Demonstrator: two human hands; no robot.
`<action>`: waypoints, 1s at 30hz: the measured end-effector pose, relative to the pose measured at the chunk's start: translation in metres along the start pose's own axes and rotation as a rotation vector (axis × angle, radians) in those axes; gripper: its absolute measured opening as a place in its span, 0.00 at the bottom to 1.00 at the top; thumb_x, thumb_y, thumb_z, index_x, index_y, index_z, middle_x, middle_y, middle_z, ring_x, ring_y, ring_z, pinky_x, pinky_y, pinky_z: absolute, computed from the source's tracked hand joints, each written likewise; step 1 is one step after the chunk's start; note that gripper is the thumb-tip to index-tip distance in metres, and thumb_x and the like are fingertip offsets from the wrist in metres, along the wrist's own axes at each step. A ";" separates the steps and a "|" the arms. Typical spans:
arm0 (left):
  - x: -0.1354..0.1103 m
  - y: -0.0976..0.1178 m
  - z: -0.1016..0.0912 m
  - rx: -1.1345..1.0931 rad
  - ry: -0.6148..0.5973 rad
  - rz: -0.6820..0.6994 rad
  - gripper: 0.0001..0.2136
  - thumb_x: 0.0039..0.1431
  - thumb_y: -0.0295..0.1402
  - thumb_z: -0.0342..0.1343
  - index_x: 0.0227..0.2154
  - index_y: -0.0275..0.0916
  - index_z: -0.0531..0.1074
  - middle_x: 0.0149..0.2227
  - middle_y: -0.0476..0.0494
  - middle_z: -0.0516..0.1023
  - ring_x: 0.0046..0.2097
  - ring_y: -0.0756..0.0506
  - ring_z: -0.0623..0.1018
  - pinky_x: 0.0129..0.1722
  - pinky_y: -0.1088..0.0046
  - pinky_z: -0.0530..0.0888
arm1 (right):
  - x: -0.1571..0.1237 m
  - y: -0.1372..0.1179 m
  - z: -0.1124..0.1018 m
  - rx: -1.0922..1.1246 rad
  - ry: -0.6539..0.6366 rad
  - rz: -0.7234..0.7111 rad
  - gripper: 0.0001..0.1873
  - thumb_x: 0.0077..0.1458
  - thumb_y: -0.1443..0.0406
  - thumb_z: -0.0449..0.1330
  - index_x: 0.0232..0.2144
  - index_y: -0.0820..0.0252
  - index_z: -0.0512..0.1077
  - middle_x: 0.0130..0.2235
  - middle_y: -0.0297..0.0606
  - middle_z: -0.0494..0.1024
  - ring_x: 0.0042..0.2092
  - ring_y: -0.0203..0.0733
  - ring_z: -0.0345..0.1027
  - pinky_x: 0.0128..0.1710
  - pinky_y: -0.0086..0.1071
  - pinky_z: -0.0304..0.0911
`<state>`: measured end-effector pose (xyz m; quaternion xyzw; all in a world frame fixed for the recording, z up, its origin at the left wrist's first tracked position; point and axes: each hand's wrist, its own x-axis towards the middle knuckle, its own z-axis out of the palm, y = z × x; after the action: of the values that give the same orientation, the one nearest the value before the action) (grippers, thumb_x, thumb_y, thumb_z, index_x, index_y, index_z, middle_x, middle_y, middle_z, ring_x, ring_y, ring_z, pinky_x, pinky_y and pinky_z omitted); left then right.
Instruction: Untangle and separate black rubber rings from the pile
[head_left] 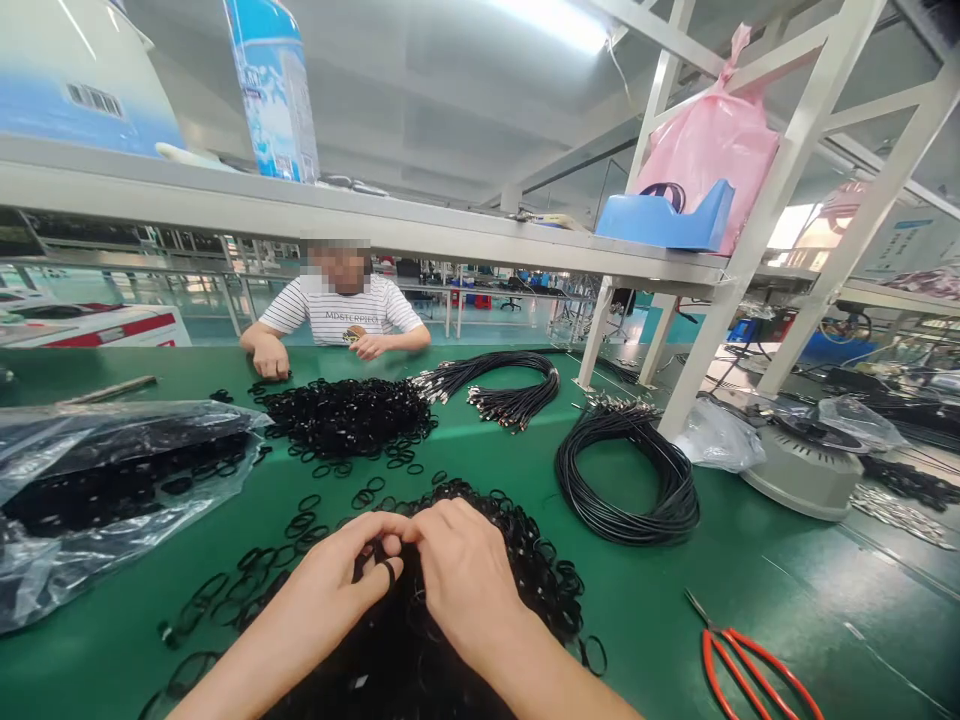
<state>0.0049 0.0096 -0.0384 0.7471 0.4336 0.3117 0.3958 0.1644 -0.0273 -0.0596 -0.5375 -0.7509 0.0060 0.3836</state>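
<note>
Over a heap of small black rings (525,540) on the green tabletop, my two hands meet at the fingertips. My left hand (360,560) is closed, its fingers curled toward the thumb, with a black ring (390,574) looped at the thumb. Pressed together in a pinch, the fingers of my right hand (461,560) touch the left fingertips. Whatever lies between the right fingertips is hidden. Loose rings are scattered to the left of my hands, and a second heap of black rings (345,410) lies farther back.
Coiled black cables (630,480) and a second cable bundle (525,385) lie beyond my right hand. Red-handled pliers (750,670) rest at front right. A clear plastic bag (127,470) holds black pieces at left. Across the table sits a person (345,310). A shelf (450,225) spans overhead.
</note>
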 end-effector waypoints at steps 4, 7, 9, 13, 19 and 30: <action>0.001 0.009 -0.004 -0.670 0.188 -0.264 0.11 0.59 0.40 0.54 0.30 0.38 0.74 0.20 0.56 0.62 0.17 0.57 0.53 0.14 0.82 0.51 | 0.002 -0.005 -0.009 0.106 0.111 0.085 0.09 0.59 0.74 0.54 0.35 0.58 0.72 0.36 0.35 0.76 0.39 0.40 0.67 0.39 0.32 0.61; 0.002 0.014 -0.001 -1.056 0.308 -0.375 0.11 0.62 0.34 0.51 0.31 0.33 0.75 0.21 0.52 0.65 0.16 0.57 0.59 0.12 0.84 0.56 | -0.001 -0.018 -0.012 0.235 0.108 -0.008 0.05 0.60 0.69 0.57 0.37 0.56 0.71 0.38 0.33 0.76 0.40 0.39 0.67 0.41 0.32 0.62; 0.000 0.016 0.004 -1.160 0.317 -0.439 0.11 0.63 0.31 0.49 0.34 0.32 0.76 0.26 0.46 0.72 0.19 0.54 0.68 0.14 0.81 0.65 | -0.004 -0.025 -0.009 0.248 0.048 -0.081 0.06 0.57 0.67 0.61 0.39 0.55 0.72 0.40 0.32 0.75 0.42 0.39 0.67 0.44 0.32 0.62; -0.001 0.016 0.013 -1.278 0.281 -0.430 0.13 0.65 0.29 0.45 0.36 0.32 0.76 0.33 0.38 0.78 0.26 0.49 0.77 0.18 0.76 0.74 | -0.005 -0.024 0.000 0.215 -0.029 -0.123 0.06 0.57 0.70 0.60 0.38 0.57 0.74 0.40 0.36 0.75 0.41 0.39 0.68 0.41 0.29 0.65; 0.001 0.017 0.011 -1.293 0.217 -0.416 0.12 0.61 0.25 0.48 0.43 0.29 0.75 0.41 0.31 0.79 0.40 0.42 0.80 0.39 0.64 0.80 | 0.004 -0.009 -0.009 0.482 0.078 0.115 0.12 0.58 0.75 0.54 0.33 0.57 0.76 0.35 0.33 0.76 0.37 0.35 0.70 0.40 0.28 0.66; -0.005 0.017 0.015 -0.863 0.054 -0.306 0.10 0.58 0.39 0.58 0.34 0.37 0.77 0.32 0.46 0.74 0.32 0.51 0.68 0.23 0.81 0.66 | 0.009 -0.007 -0.012 0.803 0.027 0.411 0.06 0.54 0.69 0.57 0.33 0.60 0.74 0.31 0.35 0.78 0.30 0.37 0.74 0.30 0.28 0.68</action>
<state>0.0213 -0.0049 -0.0316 0.4327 0.3796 0.4211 0.7010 0.1648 -0.0280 -0.0431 -0.4840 -0.5618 0.3660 0.5623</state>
